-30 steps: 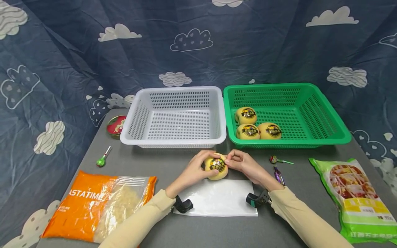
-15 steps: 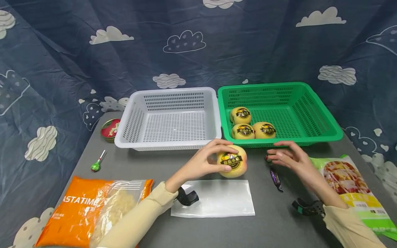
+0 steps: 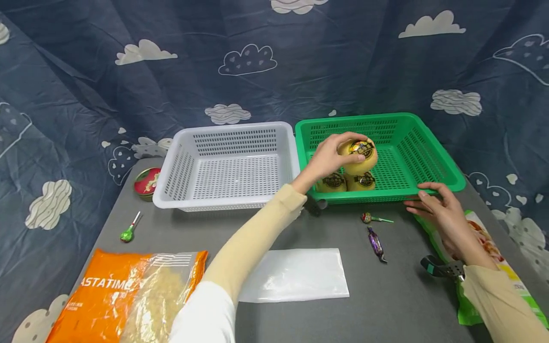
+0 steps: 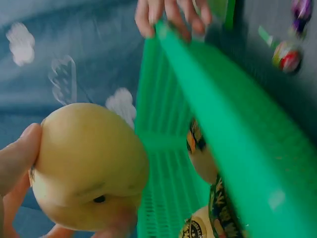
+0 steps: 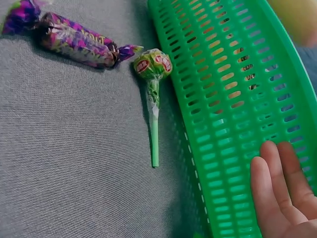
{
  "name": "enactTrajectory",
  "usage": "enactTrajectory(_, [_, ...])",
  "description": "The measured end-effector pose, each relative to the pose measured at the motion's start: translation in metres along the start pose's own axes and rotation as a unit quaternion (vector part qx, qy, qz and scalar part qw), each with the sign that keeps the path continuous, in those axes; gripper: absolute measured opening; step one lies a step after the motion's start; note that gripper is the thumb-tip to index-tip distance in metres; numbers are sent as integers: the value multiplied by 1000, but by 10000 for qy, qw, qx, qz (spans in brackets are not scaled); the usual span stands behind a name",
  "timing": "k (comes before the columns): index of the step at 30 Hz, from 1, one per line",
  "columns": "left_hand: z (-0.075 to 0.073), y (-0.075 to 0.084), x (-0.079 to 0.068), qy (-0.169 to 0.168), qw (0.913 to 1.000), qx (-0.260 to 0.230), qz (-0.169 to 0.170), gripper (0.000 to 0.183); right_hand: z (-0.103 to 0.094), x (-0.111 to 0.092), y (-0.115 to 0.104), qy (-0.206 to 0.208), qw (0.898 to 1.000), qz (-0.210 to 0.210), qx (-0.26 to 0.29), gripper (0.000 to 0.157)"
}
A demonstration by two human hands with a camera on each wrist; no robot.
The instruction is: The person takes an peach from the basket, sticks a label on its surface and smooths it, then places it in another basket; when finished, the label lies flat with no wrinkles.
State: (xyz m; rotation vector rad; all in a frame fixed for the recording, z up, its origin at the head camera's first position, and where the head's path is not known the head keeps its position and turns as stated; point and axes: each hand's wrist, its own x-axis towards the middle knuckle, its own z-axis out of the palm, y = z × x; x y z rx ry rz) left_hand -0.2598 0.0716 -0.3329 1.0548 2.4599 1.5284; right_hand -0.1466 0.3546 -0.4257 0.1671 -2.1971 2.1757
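My left hand (image 3: 332, 155) grips a yellow peach (image 3: 362, 162) with a black label, holding it over the left part of the green basket (image 3: 429, 194). The left wrist view shows the peach (image 4: 89, 163) from its unlabelled side, thumb and fingers curled round it. Below it in the basket lie labelled peaches (image 3: 332, 183), partly hidden behind the held one. My right hand (image 3: 446, 214) is at the basket's front right rim. In the right wrist view its fingers (image 5: 272, 173) reach out fairly straight along the outer wall, holding nothing small.
Left of the green basket stands a white basket (image 3: 231, 202). A lollipop (image 3: 367, 218) and a purple-wrapped candy (image 3: 375, 243) lie in front. A clear plastic bag (image 3: 304, 276), an orange pasta bag (image 3: 107, 295), a green lollipop (image 3: 127, 235), a red-lidded tin (image 3: 147, 182) and a green food packet (image 3: 472, 309) surround them.
The left hand has carried the peach from the table's middle up and right to above the green basket. The right hand has let go of the peach and moved right to the basket's rim.
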Motion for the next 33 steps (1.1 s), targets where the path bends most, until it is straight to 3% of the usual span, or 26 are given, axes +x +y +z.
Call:
enactTrajectory(7, [22, -6, 43, -26, 9934, 606, -974, 40, 6, 0, -6, 15, 9995, -86, 289, 31])
enactTrajectory(12, [30, -11, 56, 157, 9765, 1327, -1693, 39, 13, 4, -13, -194, 9989, -132, 410, 26])
enactTrajectory(16, [32, -14, 59, 206, 9646, 1697, -2005, 34, 14, 6, -13, -273, 9982, -164, 509, 26])
enactTrajectory(19, [32, -13, 57, -241, 9502, 2186, -2207, 33, 14, 7, -13, -277, 9983, -181, 487, 26])
enactTrajectory(23, [26, -10, 49, -1287, 9235, 2730, -2369, 35, 12, 6, -12, -271, 9989, -163, 358, 26])
enactTrajectory(26, [18, -12, 45, -1660, 9262, 2474, -2309, 35, 11, 5, -11, -272, 9991, -133, 310, 26])
enactTrajectory(30, [-2, -16, 41, -1692, 9444, 2079, -1902, 35, 10, 4, -11, -237, 9993, -72, 271, 27])
enactTrajectory(33, [-27, -16, 33, -1568, 9598, 1892, -1354, 39, 8, 3, -12, -213, 9993, -3, 297, 27])
